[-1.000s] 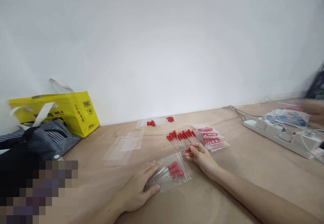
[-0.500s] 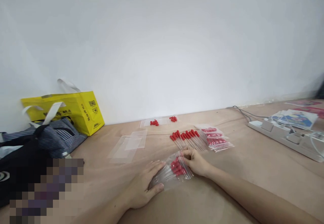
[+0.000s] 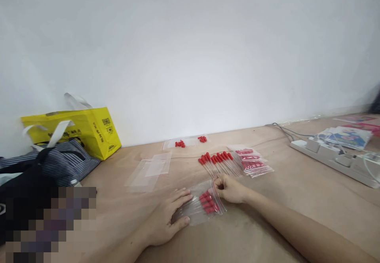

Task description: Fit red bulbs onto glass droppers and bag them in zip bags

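Observation:
A clear zip-lock bag [image 3: 194, 215] lies on the table in front of me, holding several glass droppers with red rubber bulbs [image 3: 208, 202], their stems pointing left. My left hand [image 3: 166, 217] rests over the bag's left end, fingers stretched and thumb spread apart. At the upper right corner, by the red seal line, my right hand [image 3: 230, 188] pinches the bag's mouth between thumb and fingers. Just beyond it, loose droppers [image 3: 216, 159] lie side by side, bulbs away from me. Filled bags [image 3: 253, 163] are stacked to their right.
Flat clear bags [image 3: 150, 172] lie left of centre. More red-bulbed droppers [image 3: 180, 144] lie on a bag near the wall. A yellow bag [image 3: 108, 136] and a striped bag [image 3: 71, 160] stand at left. A power strip [image 3: 332, 156] with cables and printed cards [image 3: 347, 136] occupy the right.
The droppers inside the bag have settled into a neater row, bulbs a little lower. My right hand keeps its pinch on the bag's mouth; my left hand has barely shifted.

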A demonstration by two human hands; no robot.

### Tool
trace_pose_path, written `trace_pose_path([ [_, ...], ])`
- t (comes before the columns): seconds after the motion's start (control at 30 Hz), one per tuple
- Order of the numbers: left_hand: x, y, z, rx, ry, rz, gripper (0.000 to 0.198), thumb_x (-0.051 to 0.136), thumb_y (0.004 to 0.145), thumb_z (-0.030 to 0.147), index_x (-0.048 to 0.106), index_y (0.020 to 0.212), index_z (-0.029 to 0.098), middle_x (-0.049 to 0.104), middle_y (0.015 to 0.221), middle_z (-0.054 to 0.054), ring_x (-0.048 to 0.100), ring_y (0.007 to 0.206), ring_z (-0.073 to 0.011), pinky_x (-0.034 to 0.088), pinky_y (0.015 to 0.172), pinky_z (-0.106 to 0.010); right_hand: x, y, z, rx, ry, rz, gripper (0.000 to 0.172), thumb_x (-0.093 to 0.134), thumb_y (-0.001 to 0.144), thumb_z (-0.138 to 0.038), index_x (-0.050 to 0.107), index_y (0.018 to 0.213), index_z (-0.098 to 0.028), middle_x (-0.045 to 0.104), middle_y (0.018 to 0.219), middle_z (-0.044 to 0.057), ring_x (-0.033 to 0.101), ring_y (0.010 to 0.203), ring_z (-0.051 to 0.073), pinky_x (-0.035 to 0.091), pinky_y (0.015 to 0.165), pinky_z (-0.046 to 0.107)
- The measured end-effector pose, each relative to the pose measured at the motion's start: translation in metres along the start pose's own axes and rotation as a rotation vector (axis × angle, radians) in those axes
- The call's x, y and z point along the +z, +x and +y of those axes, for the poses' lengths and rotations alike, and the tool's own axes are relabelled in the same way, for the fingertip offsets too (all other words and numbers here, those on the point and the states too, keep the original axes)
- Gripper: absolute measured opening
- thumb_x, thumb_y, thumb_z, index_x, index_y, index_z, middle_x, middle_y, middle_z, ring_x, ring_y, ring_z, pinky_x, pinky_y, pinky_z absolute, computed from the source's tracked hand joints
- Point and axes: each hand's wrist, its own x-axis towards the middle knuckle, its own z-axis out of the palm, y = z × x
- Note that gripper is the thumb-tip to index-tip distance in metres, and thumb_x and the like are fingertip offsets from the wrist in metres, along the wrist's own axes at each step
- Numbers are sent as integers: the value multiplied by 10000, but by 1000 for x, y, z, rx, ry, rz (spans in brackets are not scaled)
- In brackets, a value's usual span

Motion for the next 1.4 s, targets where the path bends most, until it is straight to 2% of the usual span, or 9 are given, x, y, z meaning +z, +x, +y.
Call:
trace_pose_path([
  [0.1,0,1,-2,-3,-3,-5,471,439,814,411,376,1260,275,341,1362,-28,275,1252,-239,238,1024,-466,-16,6,8,86,-76,46,232,520,718,-288,541,524,-162,535,528,-27,498,526,100,350,492,186],
  [0.27,1,2,-3,-5,-32,6,475,452,804,422,391,1252,277,354,1355,-27,281,1249,-248,232,1026,-472,-41,32,24,284,-290,296,73,513,710,-192,559,744,-148,608,763,53,552,719,161,359,609,232],
  [0.5,3,1,-6,20,-44,19,484,454,801,440,391,1253,277,362,1350,-33,296,1242,-247,235,1025,-470,-30,60,24,410,-504,384,165,454,733,-85,521,882,-111,595,880,149,557,856,236,366,664,278],
  [0.73,3,1,-7,35,-28,15,488,449,803,440,383,1257,275,368,1347,-38,304,1239,-238,240,1022,-469,-30,55,15,330,-508,382,276,443,692,-13,475,965,-37,550,939,227,524,915,285,378,723,322],
  [0.87,1,1,-3,-1,-19,-3,490,449,804,427,382,1260,259,359,1351,-42,296,1243,-235,244,1021,-465,-45,32,13,222,-416,356,345,407,721,-36,421,1064,-61,558,907,149,533,868,215,398,729,286],
  [0.93,0,1,-3,-3,-27,2,485,457,802,419,385,1257,267,359,1352,-39,293,1244,-240,247,1018,-470,-48,16,12,146,-331,340,420,383,762,-82,317,1178,-84,549,867,84,538,798,166,411,724,265],
  [1.03,1,1,-5,3,-32,11,480,459,802,417,385,1256,277,358,1352,-35,289,1246,-243,248,1017,-470,-44,-2,11,29,68,326,509,382,787,-174,178,1253,-140,494,757,-5,504,600,114,432,612,246],
  [1.2,3,2,-7,13,-22,17,479,442,809,428,383,1259,273,362,1350,-38,293,1244,-241,243,1020,-467,-25,-6,13,217,680,458,374,438,711,-195,316,1065,-206,396,545,-92,427,432,101,376,457,226],
  [1.4,6,1,-12,46,-37,43,482,456,803,436,381,1257,292,367,1348,-25,306,1236,-245,238,1023,-465,-12,-3,10,320,816,500,331,467,681,-229,289,960,-238,418,564,-92,479,452,109,412,453,241],
])
